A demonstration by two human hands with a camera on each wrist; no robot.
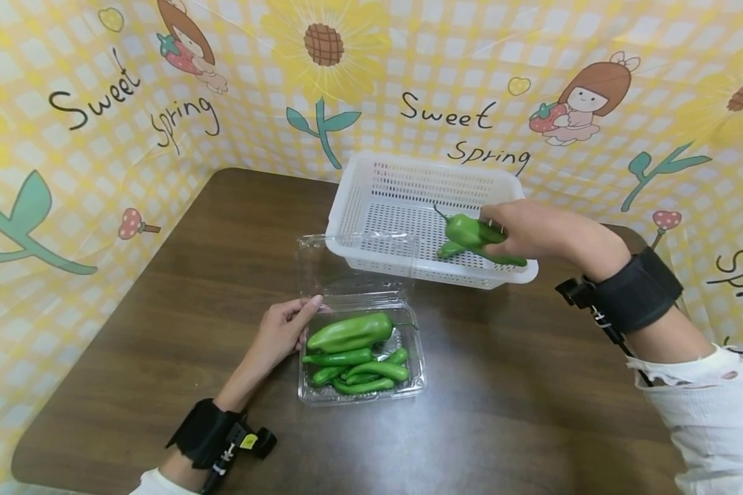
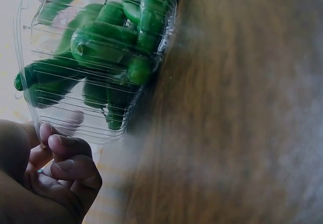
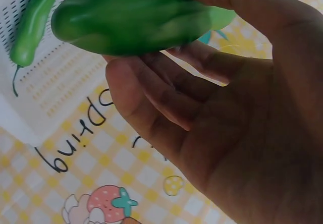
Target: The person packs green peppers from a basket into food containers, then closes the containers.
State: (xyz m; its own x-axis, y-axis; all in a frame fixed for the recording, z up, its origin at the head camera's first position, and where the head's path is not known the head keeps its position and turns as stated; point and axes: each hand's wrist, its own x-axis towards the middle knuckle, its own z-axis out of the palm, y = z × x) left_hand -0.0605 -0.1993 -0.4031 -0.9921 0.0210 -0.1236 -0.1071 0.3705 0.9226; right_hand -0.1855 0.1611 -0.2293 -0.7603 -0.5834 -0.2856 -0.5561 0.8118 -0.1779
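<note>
My right hand (image 1: pixel 529 227) grips a large green pepper (image 1: pixel 464 232) at the right side of a white perforated plastic basket (image 1: pixel 347 206). In the right wrist view the thumb and fingers lie on either side of this pepper (image 3: pixel 126 19). Partly under it in the head view, a slimmer green pepper (image 1: pixel 509 260) lies in the basket. My left hand (image 1: pixel 285 331) pinches the rim of a clear plastic clamshell box (image 1: pixel 422 368) at its back left corner. Inside the box are one large green pepper (image 1: pixel 351 333) and several slim green peppers (image 1: pixel 378 371).
The box's clear lid (image 1: pixel 356 265) stands open, overlapping the basket's front left in the head view. Both sit on a dark brown wooden table (image 1: pixel 179 289). A yellow checked cloth (image 1: pixel 248 82) with printed flowers hangs behind and beside the table.
</note>
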